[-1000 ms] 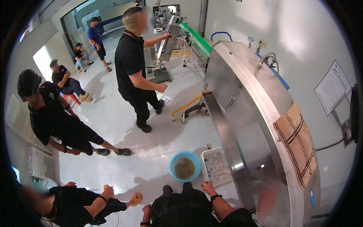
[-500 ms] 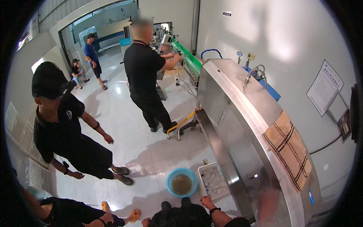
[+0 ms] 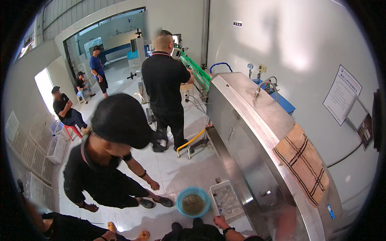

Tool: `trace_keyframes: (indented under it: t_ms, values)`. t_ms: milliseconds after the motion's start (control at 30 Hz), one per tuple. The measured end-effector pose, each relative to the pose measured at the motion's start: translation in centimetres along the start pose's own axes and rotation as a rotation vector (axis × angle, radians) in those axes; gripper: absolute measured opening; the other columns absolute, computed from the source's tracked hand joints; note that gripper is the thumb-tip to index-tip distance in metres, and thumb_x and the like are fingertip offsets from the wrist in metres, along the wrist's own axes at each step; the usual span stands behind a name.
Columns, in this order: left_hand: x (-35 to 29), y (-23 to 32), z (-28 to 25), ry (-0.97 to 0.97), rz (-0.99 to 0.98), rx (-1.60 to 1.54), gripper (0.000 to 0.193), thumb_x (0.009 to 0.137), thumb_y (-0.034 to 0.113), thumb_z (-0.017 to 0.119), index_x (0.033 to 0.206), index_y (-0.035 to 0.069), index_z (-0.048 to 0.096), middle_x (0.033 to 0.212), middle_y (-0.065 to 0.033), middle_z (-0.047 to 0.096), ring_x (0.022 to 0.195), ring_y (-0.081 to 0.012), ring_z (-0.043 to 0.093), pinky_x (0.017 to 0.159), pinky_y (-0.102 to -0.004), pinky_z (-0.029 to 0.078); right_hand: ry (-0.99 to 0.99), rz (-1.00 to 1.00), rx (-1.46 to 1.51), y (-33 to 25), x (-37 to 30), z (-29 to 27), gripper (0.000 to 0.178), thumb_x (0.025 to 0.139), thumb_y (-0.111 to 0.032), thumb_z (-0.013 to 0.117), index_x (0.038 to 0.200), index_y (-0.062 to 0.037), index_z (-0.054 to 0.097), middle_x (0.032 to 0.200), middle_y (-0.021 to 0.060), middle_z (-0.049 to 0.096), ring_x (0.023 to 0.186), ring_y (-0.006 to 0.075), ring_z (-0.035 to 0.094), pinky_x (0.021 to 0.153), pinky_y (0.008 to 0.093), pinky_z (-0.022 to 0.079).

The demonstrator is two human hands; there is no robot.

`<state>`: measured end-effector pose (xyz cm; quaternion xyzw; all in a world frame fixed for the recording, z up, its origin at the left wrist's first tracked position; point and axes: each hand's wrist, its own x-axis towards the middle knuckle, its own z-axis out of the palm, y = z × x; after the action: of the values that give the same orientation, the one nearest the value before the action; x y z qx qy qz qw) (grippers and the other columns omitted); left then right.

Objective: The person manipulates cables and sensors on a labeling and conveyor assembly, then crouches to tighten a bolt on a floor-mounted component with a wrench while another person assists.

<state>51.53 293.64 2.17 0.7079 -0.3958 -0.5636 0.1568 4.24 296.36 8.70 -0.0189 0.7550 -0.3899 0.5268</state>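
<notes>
My right hand (image 3: 220, 222) is at the lower edge of the view, with a dark band on its wrist. Its fingers look curled in, and what they hold, if anything, is too small to make out. It lies right by the near left corner of a white plastic crate (image 3: 214, 199) filled with pale, clear-looking small pieces. To the left of the crate, on the floor, stands a light blue basin (image 3: 180, 202) with murky brownish liquid in it. My left hand is outside the picture.
A long stainless-steel machine (image 3: 245, 132) curves along my right, a checked towel (image 3: 302, 162) draped over it. A capped person (image 3: 108, 164) stands close by on the left, and another (image 3: 163, 80) works at a green conveyor (image 3: 197, 72). Orange shoes (image 3: 144, 235) show at the bottom.
The capped person on the left has come nearer to the basin, leaning forward. A seated person on a red stool now shows behind. My left hand has dropped out of view; my right stays by the crate.
</notes>
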Motion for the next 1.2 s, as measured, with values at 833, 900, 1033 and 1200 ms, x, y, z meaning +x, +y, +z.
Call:
trace_keyframes:
  t_ms: [833,900,1033,1200]
  values:
    - [-3.2,3.1,1.5,-0.078,-0.006,0.308,0.035,0.083,0.027,0.044,0.104,0.004,0.059,0.097,-0.0119,0.061,0.091,-0.022,0.055,0.084,-0.0318,0.041,0.004,0.057,-0.138,1.9,1.5,-3.4,0.021,0.08,-0.017,0.056,0.084,0.0028,0.061,0.068,0.0076,0.061,0.053,0.0132,0.055,0.045,0.0262,0.044]
    - [-3.4,3.8,1.5,-0.109,0.016,0.381,0.034,0.083,0.027,0.043,0.103,0.004,0.059,0.097,-0.0121,0.061,0.091,-0.0222,0.055,0.084,-0.032,0.041,0.023,0.05,-0.108,1.6,1.2,-3.3,0.021,0.08,-0.017,0.056,0.083,0.0031,0.061,0.068,0.0077,0.061,0.052,0.0132,0.055,0.044,0.0255,0.043]
    - [-3.7,4.0,2.1,-0.149,0.01,0.499,0.034,0.083,0.027,0.043,0.102,0.005,0.06,0.098,-0.0125,0.061,0.092,-0.0225,0.055,0.084,-0.0322,0.041,0.014,0.067,-0.103,1.5,1.4,-3.6,0.02,0.08,-0.017,0.056,0.083,0.0026,0.061,0.068,0.0079,0.062,0.051,0.0134,0.055,0.043,0.0256,0.043]
    - [-2.2,2.1,2.9,-0.025,0.145,0.389,0.033,0.084,0.028,0.042,0.096,0.004,0.061,0.092,-0.0131,0.061,0.086,-0.0223,0.055,0.082,-0.0342,0.041,0.033,0.037,-0.075,2.1,2.0,-3.7,0.02,0.08,-0.017,0.056,0.085,0.002,0.06,0.068,0.0083,0.062,0.05,0.0137,0.054,0.042,0.0263,0.043]
